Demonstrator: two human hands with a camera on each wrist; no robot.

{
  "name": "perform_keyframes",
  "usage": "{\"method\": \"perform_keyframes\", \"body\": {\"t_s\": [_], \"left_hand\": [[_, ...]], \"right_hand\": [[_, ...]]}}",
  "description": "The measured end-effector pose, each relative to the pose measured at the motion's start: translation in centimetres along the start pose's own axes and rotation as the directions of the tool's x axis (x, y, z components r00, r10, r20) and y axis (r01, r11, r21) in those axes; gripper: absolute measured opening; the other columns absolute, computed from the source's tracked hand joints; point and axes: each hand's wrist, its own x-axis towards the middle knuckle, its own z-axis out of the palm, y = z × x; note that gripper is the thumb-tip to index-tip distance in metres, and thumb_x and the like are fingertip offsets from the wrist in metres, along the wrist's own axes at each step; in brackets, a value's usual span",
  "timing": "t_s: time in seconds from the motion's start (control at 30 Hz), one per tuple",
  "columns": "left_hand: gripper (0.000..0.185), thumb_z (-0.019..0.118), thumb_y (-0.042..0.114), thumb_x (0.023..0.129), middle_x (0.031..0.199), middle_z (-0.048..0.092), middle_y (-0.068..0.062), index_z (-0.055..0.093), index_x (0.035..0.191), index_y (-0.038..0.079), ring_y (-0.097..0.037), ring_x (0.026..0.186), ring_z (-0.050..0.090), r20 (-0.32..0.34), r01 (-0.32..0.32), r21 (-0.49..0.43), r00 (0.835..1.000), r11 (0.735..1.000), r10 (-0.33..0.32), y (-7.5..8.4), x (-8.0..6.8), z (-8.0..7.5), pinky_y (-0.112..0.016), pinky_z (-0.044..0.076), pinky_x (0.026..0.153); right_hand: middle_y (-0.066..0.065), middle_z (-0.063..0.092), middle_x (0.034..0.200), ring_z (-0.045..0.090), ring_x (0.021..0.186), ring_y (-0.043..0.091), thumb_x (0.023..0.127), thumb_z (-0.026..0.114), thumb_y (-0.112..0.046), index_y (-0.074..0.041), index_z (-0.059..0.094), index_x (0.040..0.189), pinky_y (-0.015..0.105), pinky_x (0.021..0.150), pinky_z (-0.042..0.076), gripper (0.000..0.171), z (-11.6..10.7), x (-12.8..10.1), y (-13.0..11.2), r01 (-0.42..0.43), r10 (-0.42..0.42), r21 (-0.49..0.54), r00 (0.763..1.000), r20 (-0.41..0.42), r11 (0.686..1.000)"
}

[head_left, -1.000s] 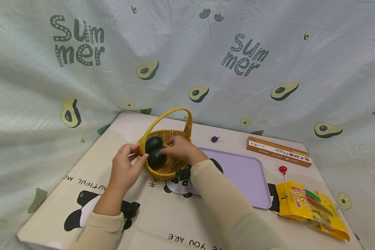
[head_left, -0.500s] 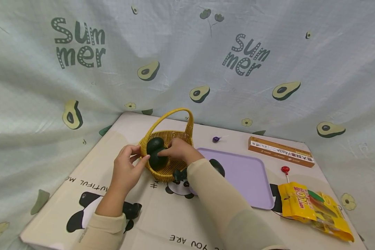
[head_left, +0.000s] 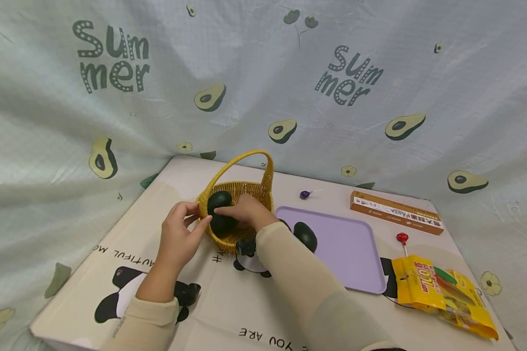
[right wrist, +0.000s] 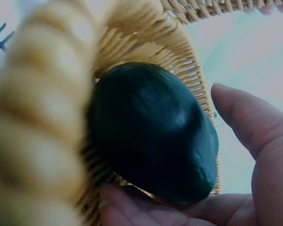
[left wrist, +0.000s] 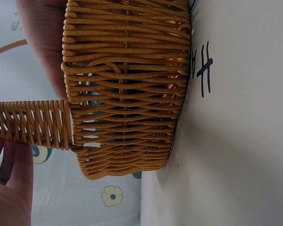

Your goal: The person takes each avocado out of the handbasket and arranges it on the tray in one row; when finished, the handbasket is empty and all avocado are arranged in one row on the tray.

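Note:
My left hand (head_left: 180,236) pinches the foot of the handle on the left side of a yellow wicker basket (head_left: 265,185). In the left wrist view the fingers (left wrist: 19,176) sit at the handle's strip. Two dark green avocados lie inside the basket, an upper one (head_left: 218,199) and a lower one (head_left: 221,226). My right hand (head_left: 246,210) reaches into the basket over the lower avocado, thumb stretched leftward. In the right wrist view an avocado (right wrist: 151,127) rests by the fingers, and the thumb stands apart from it. The right fingertips are partly hidden.
A third avocado (head_left: 305,236) lies at the left of a purple tray (head_left: 347,258). Behind are a purple lollipop (head_left: 305,194) and a pasta box (head_left: 395,212). A red lollipop (head_left: 402,238) and a yellow snack bag (head_left: 443,295) lie at the right. A patterned curtain hangs behind.
My right hand has shifted left over the avocados, its thumb now near where the two meet. More of the avocado on the tray shows. My left hand keeps its place on the basket.

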Motion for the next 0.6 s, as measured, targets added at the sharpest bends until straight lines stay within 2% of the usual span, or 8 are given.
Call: {"method": "perform_keyframes", "body": {"t_s": [0.17, 0.3, 0.6], "left_hand": [[0.033, 0.078, 0.005, 0.09, 0.118, 0.06, -0.013, 0.059, 0.117, 0.0, -0.026, 0.114, 0.066, 0.008, 0.015, 0.009, 1.0, 1.0, -0.015, 0.17, 0.03, -0.1, -0.038, 0.057, 0.1], [0.033, 0.078, 0.005, 0.09, 0.118, 0.061, -0.013, 0.059, 0.117, 0.0, -0.026, 0.114, 0.066, 0.008, 0.024, 0.015, 1.0, 1.0, -0.024, 0.14, -0.02, -0.14, -0.038, 0.058, 0.1], [0.032, 0.078, 0.004, 0.09, 0.116, 0.061, -0.014, 0.059, 0.117, -0.001, -0.027, 0.112, 0.066, 0.005, -0.004, 0.0, 1.0, 1.0, 0.004, 0.05, -0.04, -0.1, -0.038, 0.058, 0.099]], "right_hand": [[0.01, 0.064, 0.111, 0.068, 0.082, 0.021, 0.083, 0.083, -0.052, -0.001, 0.055, 0.13, 0.034, 0.073, 0.066, 0.075, 0.07, 0.04, -0.03, -0.029, 0.029, 0.045, 1.0, 0.007, 0.999], [0.01, 0.065, 0.109, 0.07, 0.083, 0.022, 0.083, 0.085, -0.048, -0.001, 0.057, 0.127, 0.034, 0.072, 0.066, 0.07, -0.18, -0.07, -0.28, -0.03, 0.029, 0.045, 0.999, 0.026, 0.999], [0.013, 0.066, 0.113, 0.072, 0.087, 0.025, 0.082, 0.088, -0.04, 0.001, 0.058, 0.127, 0.039, 0.078, 0.067, 0.068, -0.58, 0.07, -0.6, -0.024, 0.02, 0.059, 0.998, 0.057, 0.998]]}}
